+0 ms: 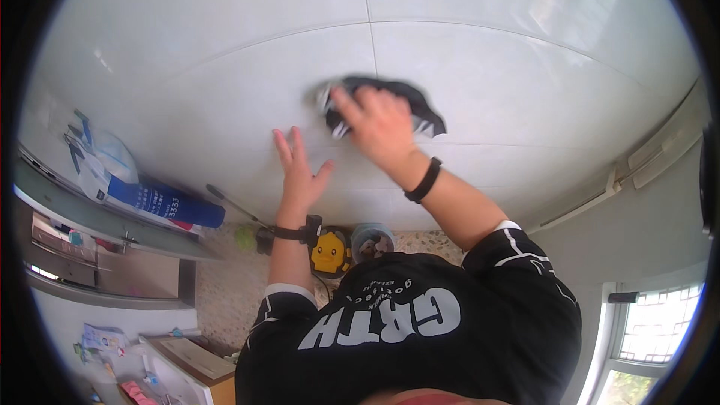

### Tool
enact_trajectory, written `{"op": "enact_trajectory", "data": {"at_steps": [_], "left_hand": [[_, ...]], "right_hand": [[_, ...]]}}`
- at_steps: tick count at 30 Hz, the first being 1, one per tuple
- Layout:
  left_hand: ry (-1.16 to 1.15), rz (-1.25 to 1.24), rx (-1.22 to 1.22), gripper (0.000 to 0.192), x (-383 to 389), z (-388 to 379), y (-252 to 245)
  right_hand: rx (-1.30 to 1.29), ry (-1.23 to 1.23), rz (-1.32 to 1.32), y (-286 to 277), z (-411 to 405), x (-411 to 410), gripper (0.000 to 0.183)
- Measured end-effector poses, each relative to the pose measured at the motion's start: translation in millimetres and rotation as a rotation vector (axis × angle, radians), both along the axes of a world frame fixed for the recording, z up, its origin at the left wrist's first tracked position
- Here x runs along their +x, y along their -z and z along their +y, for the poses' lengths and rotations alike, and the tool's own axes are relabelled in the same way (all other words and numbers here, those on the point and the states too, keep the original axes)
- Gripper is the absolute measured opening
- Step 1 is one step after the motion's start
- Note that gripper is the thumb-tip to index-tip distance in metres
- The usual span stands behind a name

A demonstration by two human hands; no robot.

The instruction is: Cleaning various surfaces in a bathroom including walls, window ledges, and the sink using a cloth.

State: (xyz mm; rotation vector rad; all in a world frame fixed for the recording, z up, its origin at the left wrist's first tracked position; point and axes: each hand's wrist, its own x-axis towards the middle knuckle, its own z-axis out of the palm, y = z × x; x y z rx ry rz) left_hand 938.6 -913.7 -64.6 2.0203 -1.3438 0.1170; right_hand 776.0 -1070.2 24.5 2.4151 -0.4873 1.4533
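Observation:
My right hand (382,121) presses a dark cloth (413,98) with white patches flat against a white tiled wall (461,67). The hand and the cloth's left end look blurred. Lower and to the left, my left hand (298,174) is raised in front of the tiles with its fingers apart and nothing in it. Whether its fingertips touch the wall I cannot tell. Both wrists wear dark bands, and the left one carries a small black device (313,229).
Below stand a yellow duck-faced item (331,253) and a light-blue bucket (372,234) holding cloth-like things, on a pebbled floor (225,304). Blue packaging (169,202) hangs at left near an open door (101,225). A washbasin cabinet (191,360) is lower left, a window (652,326) right.

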Motion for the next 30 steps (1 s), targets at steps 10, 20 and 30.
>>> {"op": "enact_trajectory", "data": {"at_steps": [10, 20, 30], "left_hand": [[0.059, 0.222, -0.092, 0.082, 16, 29, -11], [0.234, 0.640, 0.919, 0.031, -79, 260, 284], [0.017, 1.495, 0.879, 0.024, -120, 310, 324]], "right_hand": [[0.094, 0.051, 0.283, 124, -48, -109, 0.055], [0.169, 0.375, -0.354, 151, -160, -246, 0.043], [0.038, 0.497, -0.391, 174, -188, -266, 0.049]]}}
